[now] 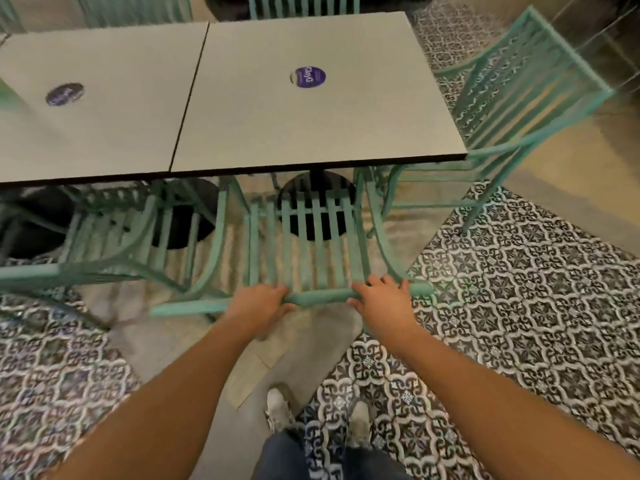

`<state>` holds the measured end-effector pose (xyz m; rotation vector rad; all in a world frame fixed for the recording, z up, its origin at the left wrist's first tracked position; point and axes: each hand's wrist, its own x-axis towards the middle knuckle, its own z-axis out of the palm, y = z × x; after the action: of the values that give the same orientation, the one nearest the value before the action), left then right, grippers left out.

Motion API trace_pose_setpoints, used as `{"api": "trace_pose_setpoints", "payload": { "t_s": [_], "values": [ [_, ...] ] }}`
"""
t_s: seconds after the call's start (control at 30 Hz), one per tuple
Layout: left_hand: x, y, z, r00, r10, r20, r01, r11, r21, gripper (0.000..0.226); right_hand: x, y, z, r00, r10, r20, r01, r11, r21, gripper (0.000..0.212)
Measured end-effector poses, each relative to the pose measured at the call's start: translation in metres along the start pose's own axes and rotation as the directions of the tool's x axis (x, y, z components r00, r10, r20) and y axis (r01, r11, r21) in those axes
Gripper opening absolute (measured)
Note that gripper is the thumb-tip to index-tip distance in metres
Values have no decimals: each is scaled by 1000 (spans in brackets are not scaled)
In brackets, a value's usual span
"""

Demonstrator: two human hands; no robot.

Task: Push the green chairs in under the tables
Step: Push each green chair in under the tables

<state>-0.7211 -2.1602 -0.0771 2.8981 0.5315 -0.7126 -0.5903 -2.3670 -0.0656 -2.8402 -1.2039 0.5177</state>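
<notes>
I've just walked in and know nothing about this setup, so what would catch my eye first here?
Probably the two hands, left hand and right hand, gripping the top rail of a green chair at the centre, its seat partly under the right table. Next, the purple sticker in the middle of that table. Then the second chair standing at the table's right end, on the patterned floor.

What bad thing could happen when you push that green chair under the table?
The chair might bump the table's black round base, which sits right ahead of the seat. Its right side could also catch the legs of the other green chair at the table's end. Both the left hand and right hand grip the top rail, so fingers could get pinched against the table edge.
</notes>
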Motion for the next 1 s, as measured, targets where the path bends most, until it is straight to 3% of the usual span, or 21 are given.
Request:
{"api": "trace_pose_setpoints", "payload": {
  "t_s": [0.3, 0.37, 0.47, 0.53, 0.57, 0.63, 0.7, 0.73, 0.77, 0.8, 0.83, 0.9, 1.0],
  "values": [
    [-21, -10, 7, 998, 67, -9, -67, 998, -2, 40, -18, -15, 9, 1000, 27, 3, -27, 1000, -4, 37],
    [-26, -14, 6, 998, 36, -49, -40, 996, -80, 39, -20, -18, 11, 998, 60, -35, -59, 998, 17, 41],
    [-34, -41, 8, 967, -160, -201, 89, 943, -321, 37, -22, -12, 14, 973, 195, -120, -182, 977, 115, 56],
    [-42, -79, 12, 871, -416, -263, 268, 849, -455, 36, -24, -1, 16, 882, 410, -232, -316, 881, 352, 58],
    [-49, -101, 15, 803, -553, -222, 380, 763, -523, 38, -25, 7, 16, 795, 561, -233, -382, 760, 526, 61],
    [-62, -142, 26, 660, -751, -18, 558, 506, -658, 46, -23, 19, 10, 583, 812, -24, -416, 324, 850, 66],
    [-71, -156, 32, 581, -759, 294, 525, 73, -848, 43, -17, 25, 1, 457, 818, 349, -334, -206, 920, 58],
    [-73, -154, 34, 600, -658, 455, 430, -215, -877, 36, -15, 29, -2, 447, 744, 497, -281, -410, 868, 47],
    [-73, -150, 34, 628, -543, 558, 347, -447, -825, 30, -8, 34, 0, 438, 690, 576, -232, -532, 814, 35],
    [-70, -148, 36, 644, -480, 595, 266, -589, -763, 29, -5, 38, 1, 436, 665, 607, -206, -582, 786, 26],
    [-66, -148, 38, 644, -468, 605, 208, -655, -727, 32, 0, 39, 4, 424, 674, 605, -195, -584, 788, 24],
    [-58, -152, 44, 638, -468, 612, 163, -694, -701, 39, 8, 42, 6, 413, 681, 604, -224, -567, 793, 33],
    [-56, -155, 46, 637, -458, 620, 171, -701, -693, 40, 17, 54, 16, 415, 744, 524, -435, -344, 832, 43]
  ]
}}
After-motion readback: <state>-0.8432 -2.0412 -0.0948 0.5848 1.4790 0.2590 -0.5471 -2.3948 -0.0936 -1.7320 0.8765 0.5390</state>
